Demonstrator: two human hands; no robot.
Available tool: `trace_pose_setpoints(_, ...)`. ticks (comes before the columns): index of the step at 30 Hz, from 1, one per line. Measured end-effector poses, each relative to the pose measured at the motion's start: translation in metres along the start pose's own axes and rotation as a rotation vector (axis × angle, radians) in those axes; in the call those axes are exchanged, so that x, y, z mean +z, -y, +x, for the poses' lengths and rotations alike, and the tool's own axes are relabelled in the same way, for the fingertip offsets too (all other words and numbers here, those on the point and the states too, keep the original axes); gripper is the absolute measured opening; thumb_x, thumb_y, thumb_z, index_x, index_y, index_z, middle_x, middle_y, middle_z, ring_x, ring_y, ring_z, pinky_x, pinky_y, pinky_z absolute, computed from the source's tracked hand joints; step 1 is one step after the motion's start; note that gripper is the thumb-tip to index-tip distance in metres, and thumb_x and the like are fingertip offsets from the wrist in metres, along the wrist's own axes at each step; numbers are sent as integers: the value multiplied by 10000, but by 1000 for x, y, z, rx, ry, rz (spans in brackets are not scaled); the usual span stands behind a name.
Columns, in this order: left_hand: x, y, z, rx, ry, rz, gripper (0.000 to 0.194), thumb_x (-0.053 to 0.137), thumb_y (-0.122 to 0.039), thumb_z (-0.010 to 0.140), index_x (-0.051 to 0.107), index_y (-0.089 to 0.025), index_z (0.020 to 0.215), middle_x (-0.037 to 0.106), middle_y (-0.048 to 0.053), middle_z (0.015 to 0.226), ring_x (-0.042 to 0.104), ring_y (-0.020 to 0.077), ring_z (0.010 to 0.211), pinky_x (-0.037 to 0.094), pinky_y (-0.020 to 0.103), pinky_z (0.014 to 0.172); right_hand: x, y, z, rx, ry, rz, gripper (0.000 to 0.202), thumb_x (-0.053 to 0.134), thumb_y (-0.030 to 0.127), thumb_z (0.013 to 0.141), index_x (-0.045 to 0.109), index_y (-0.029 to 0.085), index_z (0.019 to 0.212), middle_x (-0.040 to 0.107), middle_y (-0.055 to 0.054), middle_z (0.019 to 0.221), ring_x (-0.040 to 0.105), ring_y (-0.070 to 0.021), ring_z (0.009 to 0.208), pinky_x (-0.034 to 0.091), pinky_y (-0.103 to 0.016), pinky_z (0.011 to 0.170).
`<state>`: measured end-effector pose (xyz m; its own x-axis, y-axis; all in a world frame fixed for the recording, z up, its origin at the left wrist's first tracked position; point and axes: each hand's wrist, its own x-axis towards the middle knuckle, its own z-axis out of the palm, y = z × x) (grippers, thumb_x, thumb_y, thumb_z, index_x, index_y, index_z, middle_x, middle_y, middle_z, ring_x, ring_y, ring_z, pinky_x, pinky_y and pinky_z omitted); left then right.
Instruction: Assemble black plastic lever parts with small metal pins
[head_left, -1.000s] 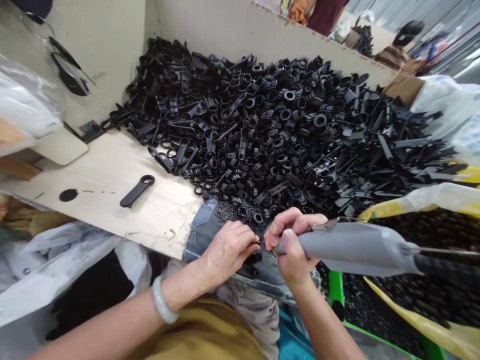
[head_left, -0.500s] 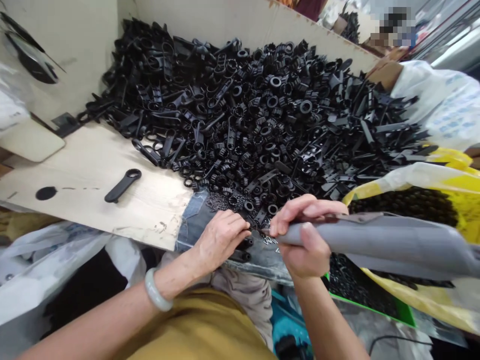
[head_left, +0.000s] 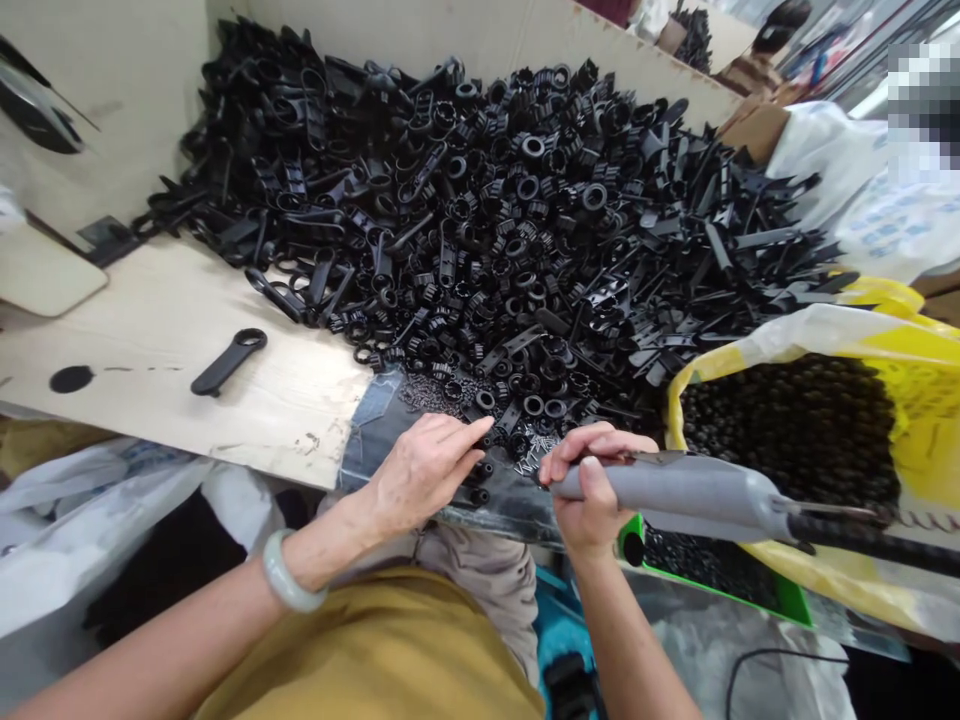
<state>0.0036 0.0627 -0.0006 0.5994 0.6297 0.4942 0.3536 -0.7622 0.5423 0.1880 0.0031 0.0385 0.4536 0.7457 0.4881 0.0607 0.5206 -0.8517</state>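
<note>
My right hand [head_left: 592, 480] is wrapped round a grey electric screwdriver [head_left: 675, 495], which lies level with its front end toward the left. Its tip is largely hidden by my fingers. Close by on the left, my left hand [head_left: 431, 465] hovers over the denim-like cloth [head_left: 517, 510] at the table edge, fingers stretched forward and fingertips apart. Small black cylindrical parts [head_left: 478, 496] lie just under those fingertips. Between the two hands sits a little heap of silver screws [head_left: 534, 447]. Tiny dark pieces [head_left: 431, 393] are spread beyond my left hand.
A big pile of black plastic parts [head_left: 450, 220] covers the table's back. One black ring-ended handle [head_left: 231, 362] lies on the board at left. On the right are a yellow-and-white bag [head_left: 679, 400] of black pieces and a green tray [head_left: 795, 600].
The screwdriver's front end has drawn away from my left fingertips and dropped slightly. My left fingers have parted from a pinch. The whole view has shifted a little.
</note>
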Motion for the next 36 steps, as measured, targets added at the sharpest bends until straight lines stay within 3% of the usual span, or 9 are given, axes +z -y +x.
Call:
trace_pose_setpoints(5,-4,-6,0,14,-82,-39,317,543,-150,1018,596,-175,1329,752,76,1153,687,200,1074,529,367,964,2,10,3,-47,4,-9,165,600,180,862,491,251,963,572,67,776,485,-90,485,486,-227,395)
trace_pose_setpoints(10,-8,-19,-3,11,-143,-15,137,585,-146,1001,680,-177,1094,749,46,989,661,180,902,487,363,838,10,27,9,-75,7,25,134,592,196,868,505,248,956,580,59,763,487,-96,473,479,-226,367)
trace_pose_setpoints(15,-9,-24,-8,-17,-95,42,114,585,-211,1018,694,-183,1032,729,27,909,631,175,846,426,365,783,28,39,11,-51,30,95,127,642,240,890,539,254,963,588,39,773,508,-109,495,487,-240,367)
trace_pose_setpoints(21,-7,-23,-11,-32,-13,46,176,588,-305,1026,694,-180,1091,720,37,919,620,192,862,394,379,777,46,36,11,-36,93,141,127,643,240,903,540,258,975,578,50,773,498,-104,487,491,-243,367)
trace_pose_setpoints(28,-3,-23,-11,-62,67,31,174,574,-292,1034,696,-183,1093,716,33,919,628,195,890,363,389,806,44,28,10,3,130,96,122,623,242,903,518,254,964,574,54,776,503,-100,479,501,-254,378)
trace_pose_setpoints(36,-6,-27,-7,-131,85,3,204,553,-303,1034,689,-225,904,695,-6,847,574,189,859,282,414,800,45,26,9,30,161,75,156,626,258,902,485,260,968,569,60,789,501,-98,486,502,-257,402)
